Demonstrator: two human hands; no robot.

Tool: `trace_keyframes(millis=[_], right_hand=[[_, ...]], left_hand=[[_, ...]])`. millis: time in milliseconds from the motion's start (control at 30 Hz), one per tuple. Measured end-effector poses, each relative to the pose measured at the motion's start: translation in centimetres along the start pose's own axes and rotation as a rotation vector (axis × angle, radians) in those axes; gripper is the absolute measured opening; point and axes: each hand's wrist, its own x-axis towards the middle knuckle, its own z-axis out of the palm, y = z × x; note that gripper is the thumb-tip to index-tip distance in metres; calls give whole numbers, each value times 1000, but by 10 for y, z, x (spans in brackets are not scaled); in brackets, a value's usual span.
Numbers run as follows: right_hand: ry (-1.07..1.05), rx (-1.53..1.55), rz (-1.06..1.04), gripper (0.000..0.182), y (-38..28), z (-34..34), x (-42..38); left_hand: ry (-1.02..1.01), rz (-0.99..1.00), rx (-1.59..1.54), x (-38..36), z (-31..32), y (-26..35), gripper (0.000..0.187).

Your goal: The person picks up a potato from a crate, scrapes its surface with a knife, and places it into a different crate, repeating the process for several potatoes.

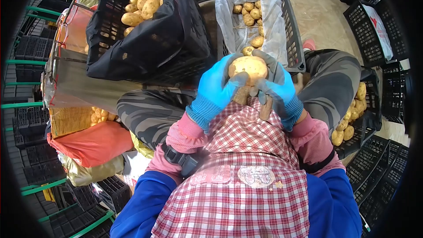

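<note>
A pale yellow potato [249, 68] is held up in front of the plaid apron, gripped from both sides. My left hand [217, 84], in a blue and grey glove, is closed round its left side with the thumb across the front. My right hand [282, 89], gloved alike, closes on the right side. Brownish fingertips show below the potato. Just beyond my hands is a black crate [296, 31] lined with translucent plastic [227, 0], with several small potatoes [249, 15] inside.
At the far left stands a black crate [154, 61] draped in dark cloth, holding larger potatoes [147, 9]. By the right knee is another crate of potatoes [350, 119]. An orange-red sack [94, 143] lies at left. Stacked black crates [374, 163] line the right.
</note>
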Motion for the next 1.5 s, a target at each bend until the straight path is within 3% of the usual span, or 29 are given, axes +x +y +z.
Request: trace_keyframes(millis=[267, 367, 467, 500, 633, 733, 833, 1033, 1133, 1267, 1500], right_hand=[[217, -71, 12, 73, 3, 9, -5], [201, -174, -11, 74, 2, 3, -4], [147, -414, -191, 72, 5, -5, 2], [129, -509, -274, 71, 8, -7, 4], [16, -799, -357, 68, -5, 7, -3], [97, -186, -11, 63, -4, 9, -4], [50, -543, -379, 56, 7, 10, -2], [80, -29, -132, 50, 2, 17, -5], [73, -141, -228, 43, 1, 17, -4], [123, 33, 56, 37, -11, 17, -8], [102, 53, 48, 38, -18, 14, -12]], left_hand=[[-69, -97, 592, 0, 5, 17, 38], [-18, -20, 568, -4, 5, 8, 43], [96, 195, 247, -2, 2, -24, 55], [6, -76, -95, -3, 3, -22, 68], [-211, -354, -804, -8, 11, -17, 76], [-210, -341, -949, -8, 16, -2, 84], [-143, -334, -832, -10, 20, -2, 88], [-63, -220, -695, -17, 31, -7, 89], [-51, -229, -671, -19, 32, -6, 89], [-154, -181, -622, -21, 25, -9, 88], [-44, -149, -622, -22, 30, -9, 85]])
